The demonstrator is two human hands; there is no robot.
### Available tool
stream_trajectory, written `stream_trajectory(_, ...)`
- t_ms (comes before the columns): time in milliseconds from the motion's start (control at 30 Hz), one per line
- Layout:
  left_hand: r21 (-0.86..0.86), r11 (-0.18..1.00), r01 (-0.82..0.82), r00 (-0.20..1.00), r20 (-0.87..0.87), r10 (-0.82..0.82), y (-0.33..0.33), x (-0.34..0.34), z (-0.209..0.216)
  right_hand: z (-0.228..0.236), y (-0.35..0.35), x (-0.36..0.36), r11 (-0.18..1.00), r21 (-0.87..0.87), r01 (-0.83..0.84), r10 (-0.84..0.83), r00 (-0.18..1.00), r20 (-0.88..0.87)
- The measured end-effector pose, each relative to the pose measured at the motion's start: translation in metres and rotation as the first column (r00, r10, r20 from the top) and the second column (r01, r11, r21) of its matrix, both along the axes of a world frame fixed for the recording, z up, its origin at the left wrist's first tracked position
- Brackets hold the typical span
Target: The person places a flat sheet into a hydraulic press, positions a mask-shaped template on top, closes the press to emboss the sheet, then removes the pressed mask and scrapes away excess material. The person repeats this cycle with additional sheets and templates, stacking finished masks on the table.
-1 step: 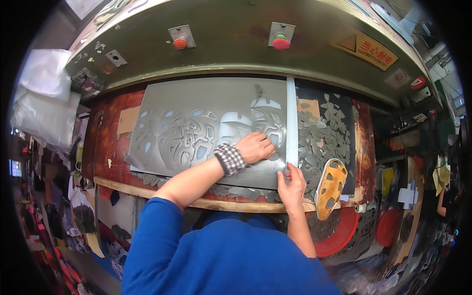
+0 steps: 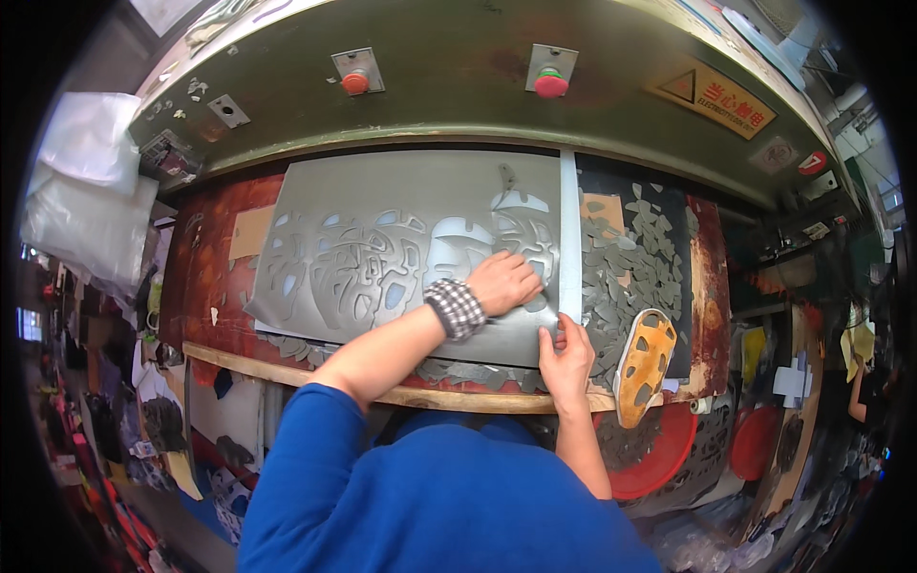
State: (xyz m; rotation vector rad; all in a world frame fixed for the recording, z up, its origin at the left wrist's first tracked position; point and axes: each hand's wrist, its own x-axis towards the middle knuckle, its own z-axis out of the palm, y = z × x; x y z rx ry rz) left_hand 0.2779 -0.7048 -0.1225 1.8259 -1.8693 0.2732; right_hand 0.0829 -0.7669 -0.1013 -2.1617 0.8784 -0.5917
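A large grey foam-like sheet with several cut-out openings lies on the work surface, pale blue showing through some of them. My left hand, a checked band at its wrist, rests over the sheet's right part with its fingers curled down; what is under the fingertips is hidden. At the sheet's lower right corner, my right hand has its thumb on the near side and its fingers by the right edge, gripping the corner. Just right of it stands a sole-shaped cutting die with an orange-tan face full of openings, tilted on the table edge.
Loose grey offcuts are heaped right of a pale blue strip. A green machine beam with red push buttons spans the far side. A wooden rail edges the table; a red basin sits below.
My left hand has shifted slightly to the right over the sheet. My right hand stays at the sheet's corner.
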Motion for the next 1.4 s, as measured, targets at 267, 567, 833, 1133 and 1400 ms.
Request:
stream_trajectory(267, 0.059, 0.716, -0.696, -0.142, -0.988, -0.056, -0.033, 0.099, 0.042, 0.004, 0.006, 0.023, 0.972, -0.181, 0.152, -0.212, 0.897, -0.389)
stream_trajectory(567, -0.591, 0.640, -0.491, 0.661, -0.732, -0.168, 0.150, 0.296, 0.203, -0.007, 0.005, -0.031, 0.623, 0.781, 0.041, -0.275, 0.946, 0.170)
stream_trajectory(833, 0.017, 0.945, 0.328, 0.941, -0.094, -0.325, 0.217, 0.131, 0.075, -0.019, 0.156, 0.009, -0.232, 0.848, -0.476, -0.425, 0.834, 0.351)
stream_trajectory(1133, 0.114, 0.881, 0.460, 0.835, -0.394, -0.385, 0.245, 0.126, 0.046, -0.009, 0.201, 0.071, -0.011, 0.870, -0.493, -0.504, 0.754, 0.421)
stream_trajectory(1400, -0.352, 0.934, 0.056, 0.788, -0.560, -0.258, 0.184, 0.168, 0.083, 0.001, 0.217, 0.091, -0.141, 0.844, -0.518, -0.670, 0.677, 0.303)
